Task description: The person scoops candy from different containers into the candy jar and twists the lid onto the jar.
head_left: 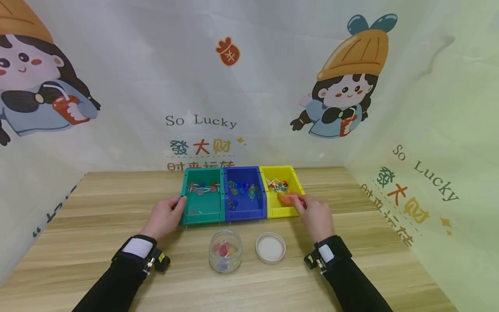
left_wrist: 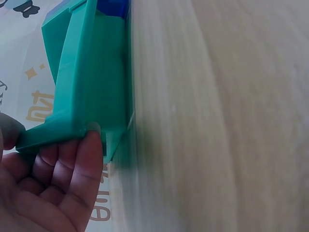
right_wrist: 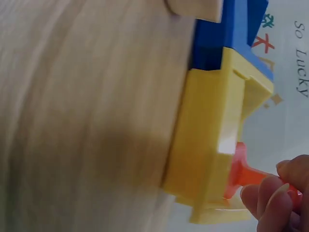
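Observation:
My left hand (head_left: 165, 216) grips the near left corner of the green bin (head_left: 203, 173), thumb and fingers on either side of its rim in the left wrist view. With my right hand (head_left: 316, 216) I pinch the handle of an orange scoop (right_wrist: 252, 175); its head dips into the yellow bin (head_left: 282, 212). Small pieces with white sticks (head_left: 277, 185) lie in the yellow bin. Pinkish pieces (head_left: 200, 189) with pale sticks lie in the green bin. Blue and greenish clear pieces (head_left: 242, 188) are in the blue bin (head_left: 245, 214), between the other two.
In front of the bins stands an open glass jar (head_left: 226, 260) with pink, yellowish and blue bits inside. A pale round lid (head_left: 270, 248) lies right of it on the wooden table (head_left: 187, 286). Behind hangs a printed cloth (head_left: 265, 86).

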### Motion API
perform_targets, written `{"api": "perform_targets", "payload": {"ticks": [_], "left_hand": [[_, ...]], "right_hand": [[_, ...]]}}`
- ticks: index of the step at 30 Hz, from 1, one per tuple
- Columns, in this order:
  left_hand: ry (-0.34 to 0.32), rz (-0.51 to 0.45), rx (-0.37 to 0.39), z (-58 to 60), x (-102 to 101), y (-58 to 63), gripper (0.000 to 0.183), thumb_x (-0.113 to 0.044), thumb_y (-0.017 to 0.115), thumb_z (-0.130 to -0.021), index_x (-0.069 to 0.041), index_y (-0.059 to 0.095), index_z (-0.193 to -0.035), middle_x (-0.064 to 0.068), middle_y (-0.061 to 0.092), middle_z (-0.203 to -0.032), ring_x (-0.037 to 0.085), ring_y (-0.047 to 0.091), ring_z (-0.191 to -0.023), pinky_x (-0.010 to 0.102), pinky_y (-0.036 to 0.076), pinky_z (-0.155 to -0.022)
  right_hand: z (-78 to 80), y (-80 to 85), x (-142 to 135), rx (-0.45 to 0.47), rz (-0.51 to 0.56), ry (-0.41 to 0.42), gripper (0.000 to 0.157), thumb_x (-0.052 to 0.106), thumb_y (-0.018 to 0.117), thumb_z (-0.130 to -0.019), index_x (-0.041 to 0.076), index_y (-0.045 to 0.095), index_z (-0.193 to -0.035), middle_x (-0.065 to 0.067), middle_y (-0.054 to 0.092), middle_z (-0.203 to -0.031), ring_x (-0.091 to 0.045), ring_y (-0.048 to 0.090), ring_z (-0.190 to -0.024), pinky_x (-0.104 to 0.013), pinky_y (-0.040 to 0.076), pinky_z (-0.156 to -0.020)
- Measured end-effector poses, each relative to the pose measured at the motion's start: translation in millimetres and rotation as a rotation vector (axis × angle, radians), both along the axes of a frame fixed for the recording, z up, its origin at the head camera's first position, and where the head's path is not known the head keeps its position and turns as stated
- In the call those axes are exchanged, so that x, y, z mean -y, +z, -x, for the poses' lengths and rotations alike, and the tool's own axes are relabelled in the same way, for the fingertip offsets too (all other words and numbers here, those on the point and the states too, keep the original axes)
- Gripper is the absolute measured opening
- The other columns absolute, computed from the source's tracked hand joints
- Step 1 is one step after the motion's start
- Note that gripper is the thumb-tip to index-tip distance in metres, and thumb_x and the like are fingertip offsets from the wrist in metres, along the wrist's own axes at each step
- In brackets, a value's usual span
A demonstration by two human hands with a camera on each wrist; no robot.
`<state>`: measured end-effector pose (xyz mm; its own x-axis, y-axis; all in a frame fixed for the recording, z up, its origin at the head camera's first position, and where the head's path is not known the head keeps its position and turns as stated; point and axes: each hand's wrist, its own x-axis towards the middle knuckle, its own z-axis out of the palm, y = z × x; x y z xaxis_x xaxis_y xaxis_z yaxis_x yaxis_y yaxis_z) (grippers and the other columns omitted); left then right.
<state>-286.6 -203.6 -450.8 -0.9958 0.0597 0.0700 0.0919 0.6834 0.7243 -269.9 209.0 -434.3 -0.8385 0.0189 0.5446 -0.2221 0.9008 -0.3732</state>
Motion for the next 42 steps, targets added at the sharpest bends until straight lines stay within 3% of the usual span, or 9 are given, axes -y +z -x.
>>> {"api": "perform_targets", "payload": {"ticks": [4, 10, 14, 17, 20, 24, 29, 34, 42], "left_hand": [[-0.008, -0.023, 0.016, 0.9, 2, 1.1, 0.059, -0.039, 0.042, -0.120, 0.002, 0.046, -0.162, 0.026, 0.071, -0.130, 0.030, 0.063, -0.095, 0.032, 0.047, -0.072], [-0.015, -0.026, 0.033, 0.9, 3, 1.9, 0.060, -0.041, 0.043, -0.119, 0.000, 0.048, -0.162, 0.012, 0.068, -0.086, 0.019, 0.059, -0.071, 0.031, 0.049, -0.062], [-0.024, -0.026, 0.038, 0.9, 4, 3.2, 0.059, -0.041, 0.042, -0.120, 0.000, 0.047, -0.163, 0.009, 0.064, -0.081, 0.018, 0.058, -0.069, 0.032, 0.048, -0.061], [-0.031, -0.019, 0.037, 0.4, 4, 4.4, 0.060, -0.041, 0.042, -0.120, 0.000, 0.048, -0.163, 0.009, 0.064, -0.080, 0.019, 0.058, -0.069, 0.032, 0.048, -0.061], [-0.041, -0.010, 0.034, 0.3, 5, 5.7, 0.061, -0.042, 0.042, -0.120, 0.000, 0.047, -0.163, 0.008, 0.064, -0.078, 0.019, 0.057, -0.069, 0.033, 0.047, -0.061], [-0.052, -0.004, 0.031, 0.5, 5, 6.5, 0.061, -0.042, 0.042, -0.119, 0.001, 0.047, -0.162, 0.007, 0.064, -0.076, 0.018, 0.058, -0.066, 0.033, 0.047, -0.061], [-0.053, -0.007, 0.035, 0.0, 5, 6.6, 0.060, -0.040, 0.044, -0.119, 0.002, 0.048, -0.162, 0.006, 0.064, -0.074, 0.018, 0.058, -0.066, 0.033, 0.047, -0.061], [-0.040, -0.006, 0.050, 0.4, 5, 5.6, 0.058, -0.038, 0.044, -0.119, 0.001, 0.049, -0.161, 0.006, 0.061, -0.073, 0.019, 0.058, -0.065, 0.032, 0.048, -0.060], [-0.035, -0.012, 0.044, 0.2, 4, 5.6, 0.059, -0.039, 0.043, -0.119, 0.001, 0.050, -0.162, 0.006, 0.060, -0.073, 0.020, 0.057, -0.065, 0.032, 0.048, -0.059]], "right_hand": [[9.5, -7.3, 3, 0.052, 0.067, -0.015, 0.032, 0.026, 0.075, -0.106, -0.006, 0.082, -0.111, -0.015, 0.074, -0.079, -0.031, 0.067, -0.068, -0.045, 0.059, -0.065], [23.0, -4.1, 8, 0.220, 0.272, -0.034, 0.038, 0.032, 0.072, -0.109, -0.002, 0.080, -0.125, -0.013, 0.071, -0.079, -0.021, 0.061, -0.061, -0.029, 0.044, -0.055], [27.9, 4.5, 15, 0.397, 0.494, -0.035, 0.040, 0.028, 0.068, -0.111, 0.000, 0.073, -0.139, -0.019, 0.076, -0.100, -0.017, 0.066, -0.059, -0.023, 0.049, -0.051], [30.1, 9.5, 21, 0.457, 0.608, -0.022, 0.038, 0.019, 0.064, -0.113, -0.002, 0.070, -0.143, -0.024, 0.075, -0.116, -0.017, 0.070, -0.063, -0.022, 0.055, -0.054], [33.0, 12.1, 26, 0.469, 0.629, -0.006, 0.035, 0.013, 0.062, -0.113, -0.004, 0.069, -0.143, -0.027, 0.075, -0.119, -0.016, 0.071, -0.062, -0.021, 0.055, -0.052], [36.7, 11.6, 30, 0.486, 0.564, 0.009, 0.033, 0.007, 0.063, -0.111, -0.003, 0.071, -0.141, -0.026, 0.075, -0.113, -0.012, 0.065, -0.056, -0.021, 0.050, -0.049], [38.0, 10.4, 29, 0.524, 0.536, 0.031, 0.033, 0.008, 0.064, -0.111, 0.000, 0.071, -0.141, -0.025, 0.076, -0.117, -0.013, 0.063, -0.056, -0.021, 0.048, -0.051], [34.2, 5.9, 25, 0.532, 0.695, 0.046, 0.034, 0.008, 0.061, -0.112, 0.000, 0.070, -0.144, -0.026, 0.075, -0.124, -0.012, 0.064, -0.062, -0.020, 0.048, -0.053], [23.2, -3.7, 21, 0.470, 0.980, 0.046, 0.033, 0.007, 0.061, -0.112, -0.005, 0.069, -0.142, -0.029, 0.075, -0.121, -0.007, 0.060, -0.059, -0.016, 0.041, -0.048]]}}
